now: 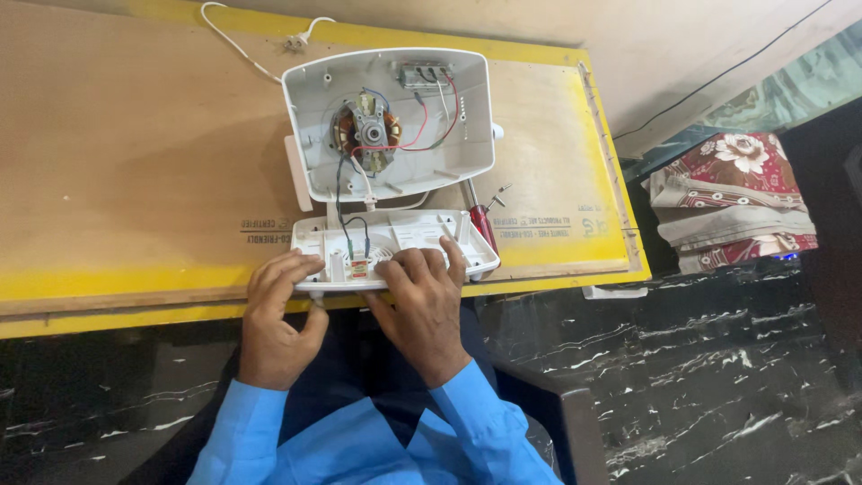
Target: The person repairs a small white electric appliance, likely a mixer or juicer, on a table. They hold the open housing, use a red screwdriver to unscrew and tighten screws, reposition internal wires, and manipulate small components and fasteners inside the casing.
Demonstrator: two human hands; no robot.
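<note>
A white plastic appliance housing (467,144) lies opened on a plywood board, showing a copper-wound motor (366,133) and red, blue and white wires. Its flat white base cover (422,235) rests at the board's near edge, joined to the housing by wires. My left hand (274,314) grips the cover's left front edge, thumb underneath. My right hand (420,301) lies on the cover's middle, fingers spread over it, beside a small red component (359,268). A red-handled screwdriver (482,224) lies right of the cover.
The plywood board (126,153) has yellow edges and rests over a black marbled floor (718,359). A white power cord (242,45) trails to the back. Folded floral cloth (732,198) sits at the right. A dark chair arm (566,413) is beside my right sleeve.
</note>
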